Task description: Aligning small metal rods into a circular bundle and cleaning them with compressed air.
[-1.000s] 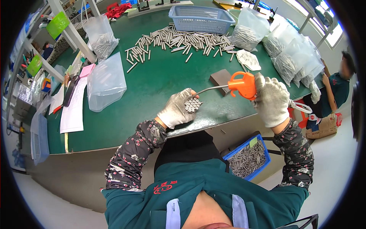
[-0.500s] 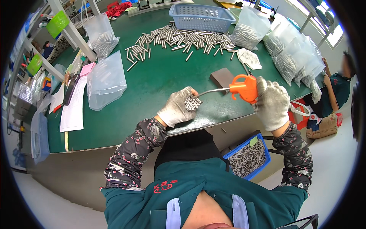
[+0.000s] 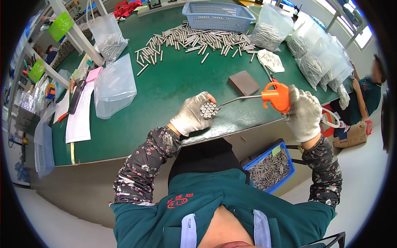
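The gloved left hand (image 3: 192,114) holds a bundle of metal pins (image 3: 209,110) at the near edge of the tabletop (image 3: 178,82); its fingers are curled around the bundle, perhaps to keep the many separate pieces as one, with their round ends exposed. The gloved right hand (image 3: 304,115) has its fingers wrapped around an orange air gun (image 3: 278,98), at three o'clock from the bundle; whether the trigger is pressed, I cannot tell. Its thin nozzle (image 3: 240,98) points toward nine o'clock, with the tip just beside the pin ends; contact is not clear. From the bundle, the loose pin pile (image 3: 194,40) lies at twelve o'clock, before the blue basket (image 3: 215,20), probably for easy reach. A brown block (image 3: 244,83) sits at two o'clock. The blue crate (image 3: 292,164) of pins is lower, between four and five o'clock, likely to save space above.
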Demonstrator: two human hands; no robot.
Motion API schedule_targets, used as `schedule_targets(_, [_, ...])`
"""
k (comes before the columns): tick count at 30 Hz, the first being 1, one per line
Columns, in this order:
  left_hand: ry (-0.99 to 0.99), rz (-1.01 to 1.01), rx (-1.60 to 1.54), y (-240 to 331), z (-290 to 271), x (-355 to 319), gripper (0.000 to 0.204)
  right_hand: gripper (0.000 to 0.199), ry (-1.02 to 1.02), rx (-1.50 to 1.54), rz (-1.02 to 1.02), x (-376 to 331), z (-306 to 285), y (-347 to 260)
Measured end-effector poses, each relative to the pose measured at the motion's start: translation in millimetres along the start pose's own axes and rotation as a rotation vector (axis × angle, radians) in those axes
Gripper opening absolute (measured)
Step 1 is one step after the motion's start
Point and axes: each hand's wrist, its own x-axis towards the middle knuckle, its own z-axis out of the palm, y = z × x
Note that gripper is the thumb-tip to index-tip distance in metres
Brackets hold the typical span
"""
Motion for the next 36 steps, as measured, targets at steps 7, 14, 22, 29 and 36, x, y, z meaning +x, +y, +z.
schedule_targets(7, [0.010, -0.035, -0.036, -0.4, -2.1, -2.0, 0.038, 0.049, 0.025, 0.027, -0.006, 6.7, 2.3, -6.2])
schedule_targets(14, [0.039, -0.011, -0.069, -2.6, 1.5, -1.2, 0.062, 0.041, 0.063, 0.057, -0.033, 24.8, 0.5, -18.2])
schedule_targets(22, [0.056, 0.019, -0.016, 7.4, -0.7, -3.6, 0.081, 0.038, 0.053, 0.100, -0.039, 25.7, 3.2, -28.6])
schedule_targets(29, [0.055, 0.038, -0.002, 4.5, -1.0, -4.1, 0.081, 0.037, 0.025, 0.051, -0.014, 25.9, 4.2, -21.9])
schedule_targets(36, [0.041, -0.006, -0.005, 6.0, -1.0, -5.2, 0.078, 0.038, 0.050, 0.076, -0.031, 20.7, 4.1, -22.3])
